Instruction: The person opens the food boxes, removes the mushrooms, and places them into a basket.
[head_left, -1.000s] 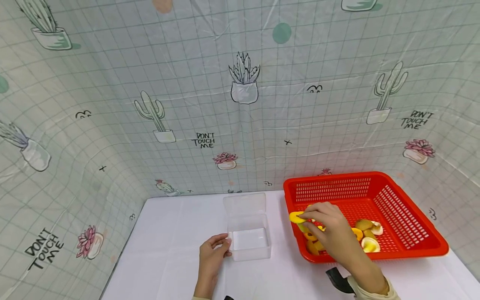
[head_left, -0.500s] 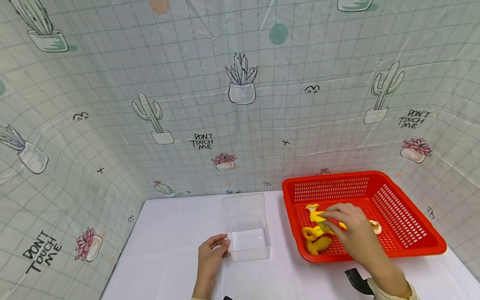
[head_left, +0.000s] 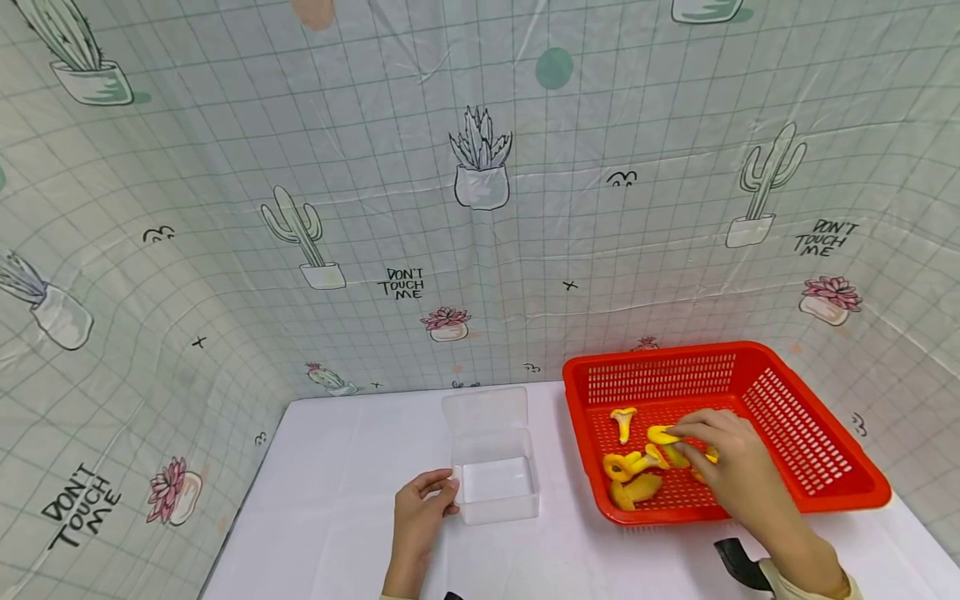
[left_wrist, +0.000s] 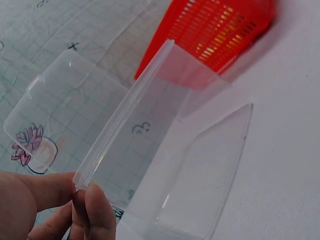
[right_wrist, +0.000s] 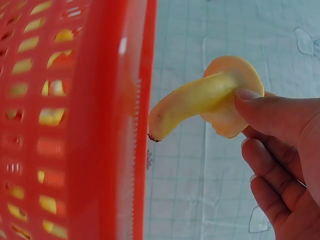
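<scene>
My right hand [head_left: 727, 454] pinches a yellow mushroom [right_wrist: 195, 102] by the edge of its cap, thumb against finger. The mushroom's curved stem points away from the hand, with a dark spot at its end. In the head view this hand is over the red plastic basket [head_left: 843, 425]. Below it in the basket lie several yellow and brownish mushrooms [head_left: 624, 423], some hidden by the hand. My left hand [head_left: 423, 508] pinches the left rim of a clear plastic box [left_wrist: 200, 165], which stands on the table with its lid [head_left: 486, 410] raised behind it.
A white cloth covers the table [head_left: 337, 492]. The basket stands to the right of the box, with a gap between them. Behind and at both sides hangs a grid-patterned curtain [head_left: 375, 208] printed with cacti. Black straps [head_left: 742, 565] sit at the wrists.
My right hand has moved to the right across the basket with the mushroom still pinched, uncovering mushrooms at the basket's left. The left hand still holds the box; the view has shifted slightly.
</scene>
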